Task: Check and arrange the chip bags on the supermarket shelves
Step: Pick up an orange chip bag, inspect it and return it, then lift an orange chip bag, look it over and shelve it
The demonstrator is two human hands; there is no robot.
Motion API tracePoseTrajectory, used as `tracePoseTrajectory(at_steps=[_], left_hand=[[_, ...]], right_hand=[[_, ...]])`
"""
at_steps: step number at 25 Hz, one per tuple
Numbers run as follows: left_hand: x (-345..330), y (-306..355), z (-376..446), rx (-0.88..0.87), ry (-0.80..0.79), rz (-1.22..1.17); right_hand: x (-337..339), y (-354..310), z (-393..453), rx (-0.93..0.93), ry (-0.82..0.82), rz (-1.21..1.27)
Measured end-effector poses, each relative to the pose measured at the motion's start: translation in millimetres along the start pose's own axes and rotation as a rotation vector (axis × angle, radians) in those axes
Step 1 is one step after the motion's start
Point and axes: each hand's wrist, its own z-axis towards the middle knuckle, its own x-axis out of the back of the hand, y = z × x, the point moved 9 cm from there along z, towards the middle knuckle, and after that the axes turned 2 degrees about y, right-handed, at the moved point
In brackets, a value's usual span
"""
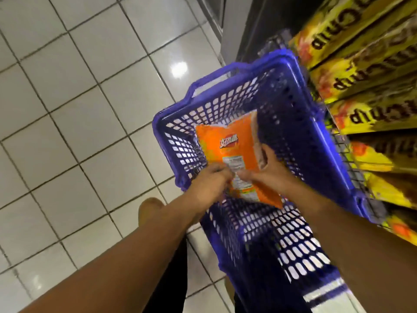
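An orange chip bag (228,143) with a white label is held over the blue plastic basket (293,123), back side up. My left hand (209,184) pinches its near left edge. My right hand (268,168) grips its right side, thumb on top. Yellow chip bags (352,44) with dark lettering fill the shelves at the right.
The basket stands on the white tiled floor (79,109), close against the wire shelf front (347,159). A dark shelf end panel (252,26) rises behind it. My foot (150,208) shows left of the basket.
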Motion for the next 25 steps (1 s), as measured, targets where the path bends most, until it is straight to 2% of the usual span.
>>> tracePoseTrajectory(at_steps=[7, 9, 12, 14, 18, 21, 25], left_hand=[[19, 2, 20, 0.039, -0.006, -0.063], [27, 3, 10, 0.052, 0.015, -0.071], [44, 8, -7, 0.038, 0.040, -0.016], [61, 6, -30, 0.058, 0.063, 0.004], [88, 11, -100, 0.061, 0.058, -0.018], [106, 25, -165, 0.014, 0.074, -0.096], [139, 35, -266, -0.017, 0.070, -0.175]], right_hand=[[9, 29, 38, -0.142, -0.229, 0.001], [13, 40, 29, -0.192, -0.184, -0.030], [28, 41, 8, -0.157, -0.003, -0.170], [37, 25, -19, -0.135, 0.069, -0.182], [42, -22, -100, -0.178, 0.117, 0.051], [36, -79, -166, -0.176, 0.115, 0.195], [34, -160, -251, -0.144, 0.198, 0.251]])
